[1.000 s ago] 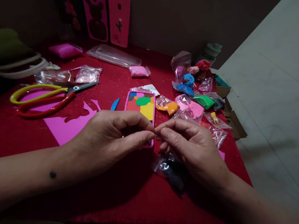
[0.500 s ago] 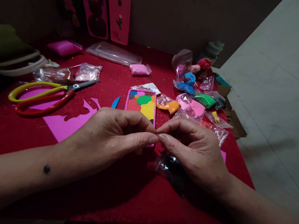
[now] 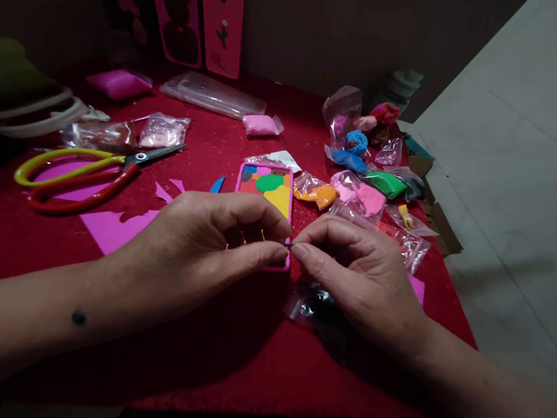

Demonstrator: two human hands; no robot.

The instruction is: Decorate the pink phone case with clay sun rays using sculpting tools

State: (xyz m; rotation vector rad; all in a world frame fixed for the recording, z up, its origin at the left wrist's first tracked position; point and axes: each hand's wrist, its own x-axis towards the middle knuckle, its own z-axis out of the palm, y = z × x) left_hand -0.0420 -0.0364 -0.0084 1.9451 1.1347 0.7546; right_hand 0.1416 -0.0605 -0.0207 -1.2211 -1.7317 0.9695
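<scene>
Between the fingertips of both hands is a tiny dark piece (image 3: 288, 243), too small to make out well. My left hand (image 3: 220, 236) pinches it from the left, thumb and forefinger together. My right hand (image 3: 357, 265) has thumb and forefinger closed at its other end. Behind my left fingers lies a pink-rimmed phone case (image 3: 277, 199) with patches of green, yellow, red and blue; its lower part is mostly hidden. A black lump in a clear bag (image 3: 318, 304) rests under my right hand. A dark spot of material (image 3: 78, 316) sticks to my left forearm.
Scissors with yellow and red handles (image 3: 85, 180) lie left, over pink sheet scraps (image 3: 120, 231). Bags of coloured clay (image 3: 360, 195) spread along the right. At the back are a clear case (image 3: 214, 94) and decorated pink cases (image 3: 222, 18) leaning on the wall.
My fingertips have drawn slightly apart, and the dark piece shows between them. My left hand has shifted a little left and up. The view has moved slightly.
</scene>
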